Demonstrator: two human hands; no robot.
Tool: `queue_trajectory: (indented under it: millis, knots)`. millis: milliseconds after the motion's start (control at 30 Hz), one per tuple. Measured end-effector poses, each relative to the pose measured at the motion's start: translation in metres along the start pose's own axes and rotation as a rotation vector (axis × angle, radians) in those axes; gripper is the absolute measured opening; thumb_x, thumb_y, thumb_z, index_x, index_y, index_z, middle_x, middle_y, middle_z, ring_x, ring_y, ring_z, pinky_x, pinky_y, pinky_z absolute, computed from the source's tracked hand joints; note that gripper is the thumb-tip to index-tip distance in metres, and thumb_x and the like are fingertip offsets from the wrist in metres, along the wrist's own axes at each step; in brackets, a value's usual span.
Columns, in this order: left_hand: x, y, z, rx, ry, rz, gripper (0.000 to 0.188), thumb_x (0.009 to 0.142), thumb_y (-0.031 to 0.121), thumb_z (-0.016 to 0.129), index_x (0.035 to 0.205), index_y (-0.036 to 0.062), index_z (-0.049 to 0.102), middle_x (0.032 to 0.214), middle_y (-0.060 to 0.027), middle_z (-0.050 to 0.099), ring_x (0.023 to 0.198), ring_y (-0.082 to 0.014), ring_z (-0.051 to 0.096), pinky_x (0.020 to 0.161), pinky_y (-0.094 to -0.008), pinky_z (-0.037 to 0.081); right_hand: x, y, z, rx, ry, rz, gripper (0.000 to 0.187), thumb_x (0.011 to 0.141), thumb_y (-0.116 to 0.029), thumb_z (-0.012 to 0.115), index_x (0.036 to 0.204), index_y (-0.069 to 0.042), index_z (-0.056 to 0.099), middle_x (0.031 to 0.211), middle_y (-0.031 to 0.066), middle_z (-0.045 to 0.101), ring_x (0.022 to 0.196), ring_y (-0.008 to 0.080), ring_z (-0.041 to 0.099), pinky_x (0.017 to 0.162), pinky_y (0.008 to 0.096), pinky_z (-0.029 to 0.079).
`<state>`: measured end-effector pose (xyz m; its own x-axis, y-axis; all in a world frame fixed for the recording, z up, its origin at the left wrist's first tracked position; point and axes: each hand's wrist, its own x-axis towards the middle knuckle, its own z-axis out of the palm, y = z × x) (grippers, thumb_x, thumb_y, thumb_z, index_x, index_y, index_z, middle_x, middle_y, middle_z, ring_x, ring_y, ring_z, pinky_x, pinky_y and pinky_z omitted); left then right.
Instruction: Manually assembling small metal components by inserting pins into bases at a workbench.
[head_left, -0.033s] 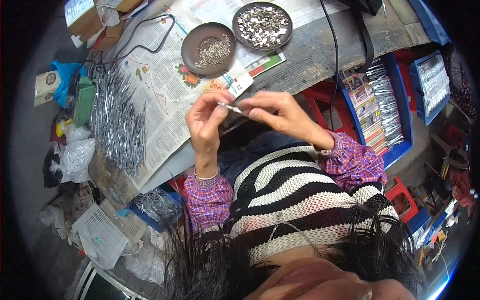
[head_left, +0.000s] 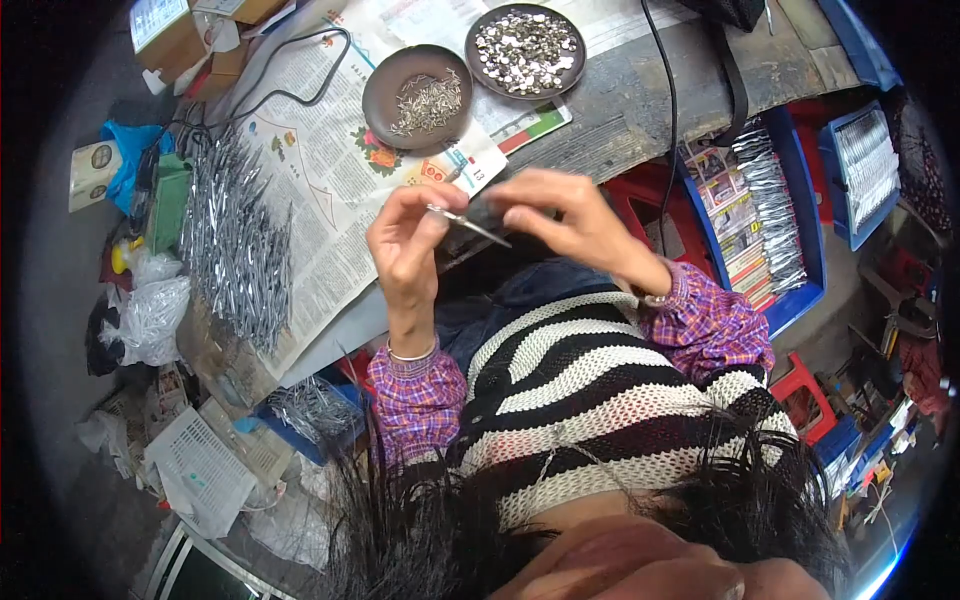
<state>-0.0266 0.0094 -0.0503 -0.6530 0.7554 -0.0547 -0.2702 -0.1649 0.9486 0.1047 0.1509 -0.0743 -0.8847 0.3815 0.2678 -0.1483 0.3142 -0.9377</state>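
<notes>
Above the newspaper-covered bench point(head_left: 330, 200), the left hand point(head_left: 405, 245) is rising upright, fingertips pinching one end of a thin metal pin point(head_left: 468, 224), while the right hand point(head_left: 570, 222) is reaching across, fingers closing on its other end.

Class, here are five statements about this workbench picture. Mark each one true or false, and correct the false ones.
1. Both hands meet at a thin metal piece. True: the left hand and the right hand pinch it between them.
2. Two round dark dishes sit on the bench. True: the nearer dish holds thin metal slivers, the farther dish small shiny pieces.
3. The bench is covered with a green cloth. False: newspaper lies on it.
4. The heap of silvery strips lies to the person's right. False: it lies to the left.
5. The sleeves are plain white. False: the cuffs are purple plaid.
</notes>
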Motion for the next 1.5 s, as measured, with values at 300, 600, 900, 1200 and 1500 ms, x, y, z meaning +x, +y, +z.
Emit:
queue_trajectory:
  millis: [300, 600, 900, 1200, 1500]
  knots:
    - [-0.009, 0.001, -0.012, -0.107, 0.058, -0.037, 0.013, 0.081, 0.009, 0.059, 0.090, 0.0000, 0.058, 0.073, -0.0076, 0.058, 0.063, -0.0118, 0.051, 0.056, -0.0218, 0.037, 0.024, 0.031, -0.060, -0.719, 0.274, -0.065, 0.025, 0.075, 0.000, 0.059, 0.098, -0.008, 0.064, 0.088, 0.0068, 0.056, 0.079, 0.0244, 0.057, 0.067, 0.0344, 0.047]
    - [-0.014, -0.001, -0.012, -0.014, 0.100, -0.061, 0.013, 0.081, 0.008, 0.062, 0.091, 0.0004, 0.061, 0.074, -0.0059, 0.060, 0.062, -0.0083, 0.052, 0.056, -0.0201, 0.037, 0.037, 0.036, -0.057, -0.816, 0.261, -0.070, 0.026, 0.074, -0.004, 0.064, 0.099, -0.011, 0.066, 0.088, 0.0051, 0.055, 0.078, 0.0232, 0.057, 0.067, 0.0331, 0.046]
    - [-0.010, -0.001, -0.003, 0.074, 0.149, -0.060, 0.013, 0.082, 0.002, 0.061, 0.095, 0.0016, 0.059, 0.074, -0.0030, 0.060, 0.064, -0.0074, 0.054, 0.052, -0.0186, 0.036, 0.044, 0.042, -0.061, -0.636, 0.287, -0.089, 0.009, 0.072, -0.012, 0.069, 0.081, -0.009, 0.069, 0.083, 0.0048, 0.062, 0.069, 0.0214, 0.061, 0.060, 0.0299, 0.048]
    - [-0.009, -0.007, -0.003, 0.062, 0.064, -0.129, 0.021, 0.081, -0.001, 0.060, 0.102, 0.0005, 0.058, 0.086, -0.0025, 0.058, 0.074, -0.0057, 0.053, 0.064, -0.0170, 0.041, 0.025, 0.010, -0.023, 0.024, 0.165, 0.249, 0.014, 0.076, -0.008, 0.069, 0.087, 0.001, 0.068, 0.083, 0.0069, 0.068, 0.075, 0.0111, 0.062, 0.067, 0.0239, 0.048]
    - [-0.010, -0.011, 0.004, 0.049, -0.001, -0.157, 0.022, 0.082, 0.001, 0.061, 0.104, -0.0009, 0.060, 0.085, -0.0033, 0.060, 0.070, -0.0053, 0.051, 0.060, -0.0176, 0.040, 0.012, 0.004, 0.006, 0.396, 0.019, 0.443, 0.010, 0.080, -0.008, 0.066, 0.085, 0.001, 0.066, 0.075, -0.0005, 0.061, 0.067, 0.0041, 0.054, 0.060, 0.0188, 0.044]
